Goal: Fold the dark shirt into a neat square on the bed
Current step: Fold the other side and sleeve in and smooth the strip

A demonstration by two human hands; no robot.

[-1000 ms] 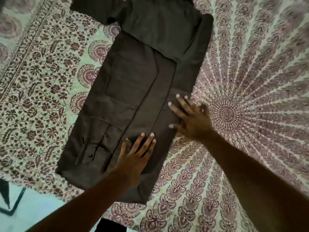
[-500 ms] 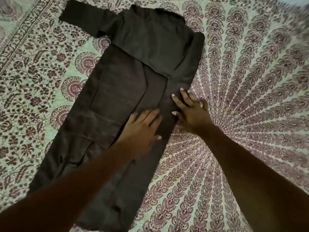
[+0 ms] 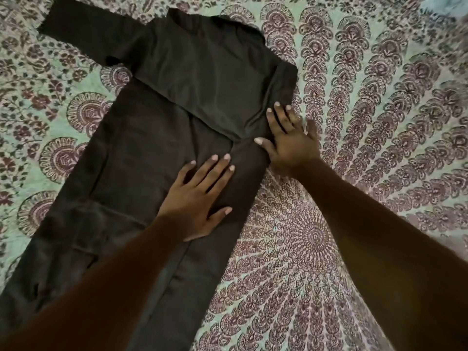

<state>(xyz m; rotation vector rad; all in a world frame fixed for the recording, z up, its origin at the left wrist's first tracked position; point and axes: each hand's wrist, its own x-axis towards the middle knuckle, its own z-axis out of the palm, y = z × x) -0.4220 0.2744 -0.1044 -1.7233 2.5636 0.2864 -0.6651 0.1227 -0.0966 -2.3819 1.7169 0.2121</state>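
The bed point(image 3: 379, 122) carries a patterned mandala cover, and the dark shirt point(image 3: 157, 153) lies flat along it, one sleeve point(image 3: 83, 34) spread at far left. Both hands have slid up the garment within the last second: the left hand point(image 3: 200, 198) now presses mid-panel, the right hand point(image 3: 288, 145) at the right folded edge. Fingers of both are extended flat, gripping nothing. This indicates smoothing of the lengthwise fold; cross folds remain. The hem is cut off below, and seam detail is possibly lost in shadow.
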